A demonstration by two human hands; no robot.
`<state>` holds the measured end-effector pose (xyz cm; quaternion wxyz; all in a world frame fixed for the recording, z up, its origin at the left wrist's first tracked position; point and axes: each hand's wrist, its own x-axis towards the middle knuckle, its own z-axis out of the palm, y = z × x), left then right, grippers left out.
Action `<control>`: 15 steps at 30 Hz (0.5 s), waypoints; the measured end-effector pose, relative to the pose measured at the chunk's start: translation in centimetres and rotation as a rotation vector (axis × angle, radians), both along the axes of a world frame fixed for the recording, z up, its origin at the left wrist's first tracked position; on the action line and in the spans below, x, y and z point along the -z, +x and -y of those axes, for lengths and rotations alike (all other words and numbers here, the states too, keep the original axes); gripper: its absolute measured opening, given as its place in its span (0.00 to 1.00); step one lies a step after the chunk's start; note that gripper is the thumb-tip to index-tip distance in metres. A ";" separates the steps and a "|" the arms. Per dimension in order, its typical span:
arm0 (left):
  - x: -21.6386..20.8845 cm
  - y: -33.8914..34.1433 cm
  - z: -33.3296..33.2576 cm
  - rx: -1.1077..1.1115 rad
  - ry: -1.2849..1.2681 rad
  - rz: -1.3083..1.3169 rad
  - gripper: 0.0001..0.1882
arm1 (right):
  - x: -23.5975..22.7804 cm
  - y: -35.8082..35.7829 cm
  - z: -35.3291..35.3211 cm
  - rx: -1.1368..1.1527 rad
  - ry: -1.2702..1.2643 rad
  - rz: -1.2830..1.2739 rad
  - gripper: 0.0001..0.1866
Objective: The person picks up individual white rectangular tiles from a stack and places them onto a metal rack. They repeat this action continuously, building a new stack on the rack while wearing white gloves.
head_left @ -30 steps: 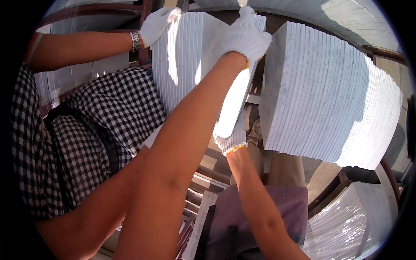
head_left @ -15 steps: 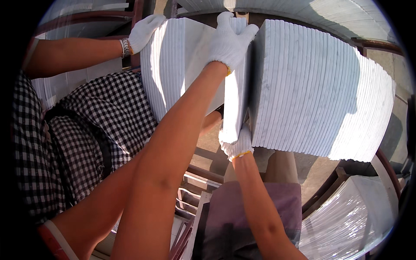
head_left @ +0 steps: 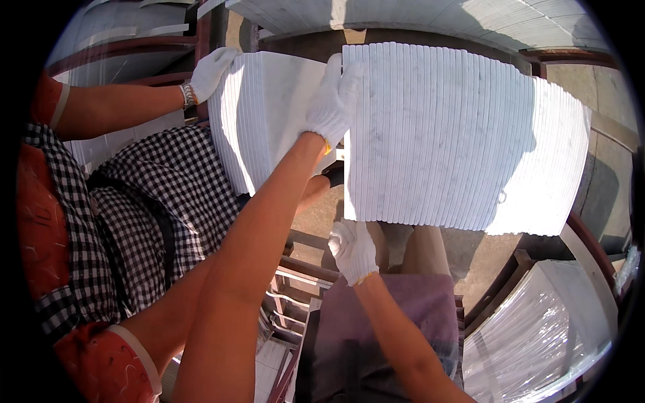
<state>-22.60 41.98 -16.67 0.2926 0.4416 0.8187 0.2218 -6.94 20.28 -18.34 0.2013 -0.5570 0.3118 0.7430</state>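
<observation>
My left hand (head_left: 334,101), in a white knitted glove, reaches up to the near-left end of a long row of upright pale stone slabs (head_left: 437,138). Its thumb and fingers are apart, resting against the upper part of the end slab. Below that row's lower left corner is my gloved right hand (head_left: 355,252), loosely opened, fingertips close to the bottom edge; whether they touch it I cannot tell. A shorter stack of similar slabs (head_left: 252,127) stands to the left, and a co-worker's gloved hand (head_left: 213,72) lies on its upper corner.
The co-worker, in a checkered apron (head_left: 161,154), stands at the left, one arm passing behind my left forearm. Plastic-wrapped slabs (head_left: 537,329) sit at the lower right. Dark red metal rails (head_left: 127,43) and a large pale slab pack (head_left: 416,17) border the far side.
The narrow slab piece between my hands has moved right against the long row, closing the gap. My right hand has come off its lower end and dropped slightly. The view has shifted.
</observation>
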 end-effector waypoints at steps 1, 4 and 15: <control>-0.3 -1.1 0.2 0.077 -0.041 -0.195 0.30 | 0.0 0.4 -0.4 -0.029 0.003 -0.009 0.21; -1.6 -6.2 0.6 0.135 -0.019 -0.669 0.29 | -1.3 1.2 -2.5 -0.106 0.024 -0.049 0.22; -1.9 -9.9 -1.6 0.208 -0.435 -0.956 0.36 | -1.4 0.8 -2.4 -0.204 0.003 -0.118 0.21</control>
